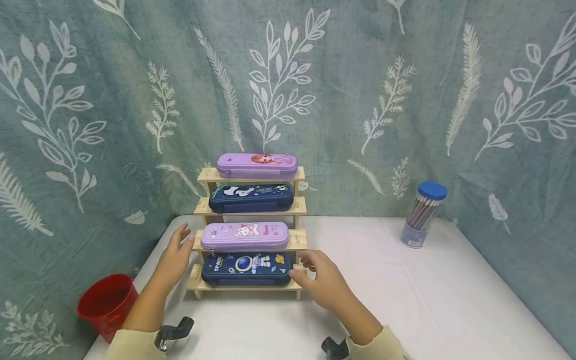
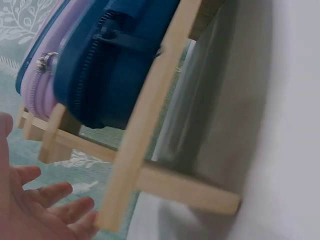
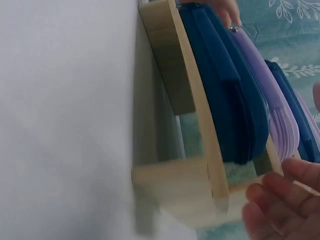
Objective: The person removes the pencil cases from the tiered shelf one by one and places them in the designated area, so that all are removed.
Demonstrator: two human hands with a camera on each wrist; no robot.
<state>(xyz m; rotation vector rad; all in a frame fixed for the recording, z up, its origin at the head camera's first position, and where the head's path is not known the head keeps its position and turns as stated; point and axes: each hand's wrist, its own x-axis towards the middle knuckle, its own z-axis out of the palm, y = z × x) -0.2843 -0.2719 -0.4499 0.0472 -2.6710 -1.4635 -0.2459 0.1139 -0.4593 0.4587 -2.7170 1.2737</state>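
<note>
rack (image 1: 195, 282) of pale wood, stepped, stands left of centre in the frame, bearing four zipped cases, one per step; what they hold is hidden. the bottom case (image 1: 245, 267) is dark blue with an astronaut and planets, the third case (image 1: 245, 237) lilac with a white cartoon figure, the panda case (image 1: 252, 199) dark blue, the top case (image 1: 256, 167) lilac with a red-haired figure.

the left hand (image 1: 176, 255) is beside the rack's left end, level with the lower steps, palm turned inward, fingers loose and apart; it grasps nothing. the right hand (image 1: 325, 277) is at the right end of the lower steps, fingers gently bent, thumb toward the bottom case, also grasping nothing. whether either hand touches the wood, i cannot tell. both forearms reach up from the lower edge, with cream sleeves (image 1: 135, 345) and black mounts (image 1: 335, 347) at the wrists.

at lower left is a red bucket (image 1: 105, 322), its inside in shadow. right of centre, a clear jar (image 1: 415, 237) with a blue lid (image 1: 432, 190) holds upright pencils (image 1: 418, 212). white covers the table (image 1: 360, 280); leaf-printed teal cloth (image 1: 342, 100) hangs behind.
</note>
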